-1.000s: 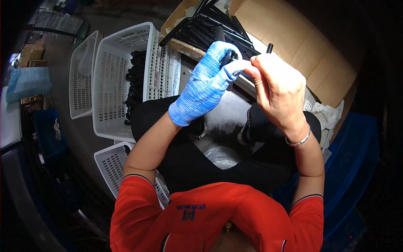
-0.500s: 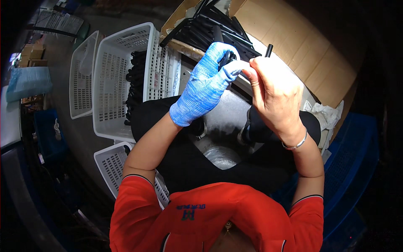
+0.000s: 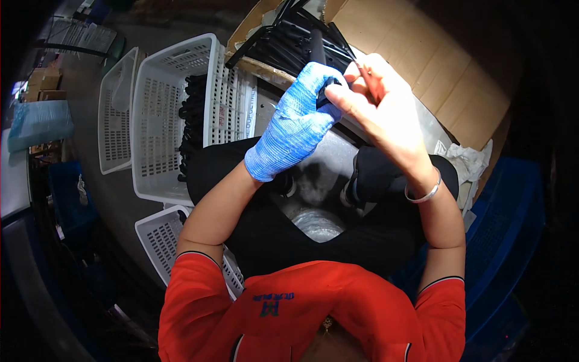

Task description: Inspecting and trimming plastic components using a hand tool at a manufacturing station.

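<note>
My left hand (image 3: 295, 114), in a blue knitted glove, is closed round a black tubular part (image 3: 318, 48). The part's upper end sticks out above the glove, and a dark end shows between thumb and fingers. Bare and brightly lit, my right hand (image 3: 392, 117) has its thumb at that dark end, touching or nearly touching it. A thin dark stick-like tool (image 3: 360, 63) lies in the right hand's curled fingers; its exact kind is hidden by them. Just beyond both hands, several black tubes and bars (image 3: 289, 45) lie in an open cardboard box (image 3: 416, 60).
To the left stands a white perforated basket (image 3: 151, 133) with black parts inside, beside another white basket (image 3: 113, 120). A smaller white basket (image 3: 158, 235) is near my left elbow. White cloth (image 3: 470, 163) hangs at the box's edge; a blue crate (image 3: 506, 211) stands far right.
My right hand has turned and its fingers have shifted, so the thin tool now slants up from them and the thumb is over the part's end. The left hand keeps its grip.
</note>
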The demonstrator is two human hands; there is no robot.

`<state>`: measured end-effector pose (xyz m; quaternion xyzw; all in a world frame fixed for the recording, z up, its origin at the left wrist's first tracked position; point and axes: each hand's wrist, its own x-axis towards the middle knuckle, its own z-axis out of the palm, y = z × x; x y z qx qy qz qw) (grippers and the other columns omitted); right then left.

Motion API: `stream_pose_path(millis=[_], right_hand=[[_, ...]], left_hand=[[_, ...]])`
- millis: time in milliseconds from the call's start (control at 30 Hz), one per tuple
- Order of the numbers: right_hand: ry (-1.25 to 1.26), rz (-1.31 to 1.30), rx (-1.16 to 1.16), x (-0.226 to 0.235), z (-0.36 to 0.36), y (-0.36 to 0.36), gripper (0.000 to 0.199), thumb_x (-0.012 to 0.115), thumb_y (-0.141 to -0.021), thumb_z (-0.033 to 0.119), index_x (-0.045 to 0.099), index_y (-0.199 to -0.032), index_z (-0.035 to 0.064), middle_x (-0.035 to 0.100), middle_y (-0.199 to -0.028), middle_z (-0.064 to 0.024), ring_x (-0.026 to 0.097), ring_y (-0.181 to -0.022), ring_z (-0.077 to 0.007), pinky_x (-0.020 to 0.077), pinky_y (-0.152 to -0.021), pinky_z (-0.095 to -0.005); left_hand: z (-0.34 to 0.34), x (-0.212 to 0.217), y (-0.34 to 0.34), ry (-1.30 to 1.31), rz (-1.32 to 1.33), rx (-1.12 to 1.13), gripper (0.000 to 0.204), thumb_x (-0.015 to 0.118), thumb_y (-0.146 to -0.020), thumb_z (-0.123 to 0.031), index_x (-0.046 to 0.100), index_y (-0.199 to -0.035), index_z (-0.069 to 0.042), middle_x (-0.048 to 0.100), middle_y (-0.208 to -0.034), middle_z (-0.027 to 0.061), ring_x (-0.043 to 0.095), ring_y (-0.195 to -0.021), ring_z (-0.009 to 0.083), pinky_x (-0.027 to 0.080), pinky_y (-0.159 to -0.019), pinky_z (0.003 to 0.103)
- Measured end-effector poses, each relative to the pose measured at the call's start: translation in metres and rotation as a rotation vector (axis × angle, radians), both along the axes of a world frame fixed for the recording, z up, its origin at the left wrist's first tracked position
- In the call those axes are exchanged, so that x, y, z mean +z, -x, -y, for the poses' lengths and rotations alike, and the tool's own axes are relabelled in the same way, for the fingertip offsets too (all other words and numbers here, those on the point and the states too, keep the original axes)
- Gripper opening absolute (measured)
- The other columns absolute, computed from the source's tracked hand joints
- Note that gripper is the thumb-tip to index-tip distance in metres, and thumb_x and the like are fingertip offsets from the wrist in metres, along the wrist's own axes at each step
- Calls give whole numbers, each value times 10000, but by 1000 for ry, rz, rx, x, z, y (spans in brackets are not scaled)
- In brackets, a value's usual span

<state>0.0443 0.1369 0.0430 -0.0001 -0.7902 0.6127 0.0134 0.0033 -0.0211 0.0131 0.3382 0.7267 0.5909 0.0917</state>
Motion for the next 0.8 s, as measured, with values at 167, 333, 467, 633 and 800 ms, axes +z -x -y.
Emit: stream_pose_path(millis=[167,333,467,633,800], right_hand=[[-338,-100,-169,-20,-23,16,273,650,-861,273,621,-923,10,564,-738,-3,495,-689,-72,401,-652,-218],[-206,-53,62,-25,-46,24,215,594,-895,208,651,-973,16,584,-741,10,490,-684,-55,414,-654,-199],[-414,72,265,-20,-53,12,240,645,-854,205,667,-1017,29,645,-810,-2,532,-746,-66,436,-707,-197],[-260,202,329,-22,-68,6,328,702,-815,197,635,-1066,-3,662,-858,-70,565,-778,-93,461,-721,-215],[23,255,229,-17,-49,2,339,686,-827,199,615,-1078,-17,647,-811,-63,603,-727,-91,470,-711,-226]], left_hand=[[-3,6,9,-129,93,-36,142,563,-902,-105,509,-1030,-76,541,-832,4,489,-643,40,421,-586,183],[21,10,24,-475,574,-252,363,368,-1002,-249,384,-1286,-23,608,-1040,160,363,-406,1,322,-361,141],[36,6,41,-739,711,-328,415,352,-1006,-273,346,-1325,-8,589,-1083,166,374,-376,-2,383,-330,146],[45,8,51,-741,654,-250,348,401,-991,-218,406,-1267,-6,608,-1086,221,401,-396,-2,379,-341,144],[34,-3,45,-663,681,8,369,439,-984,-214,427,-1299,-22,583,-1177,203,441,-481,18,423,-452,185]])
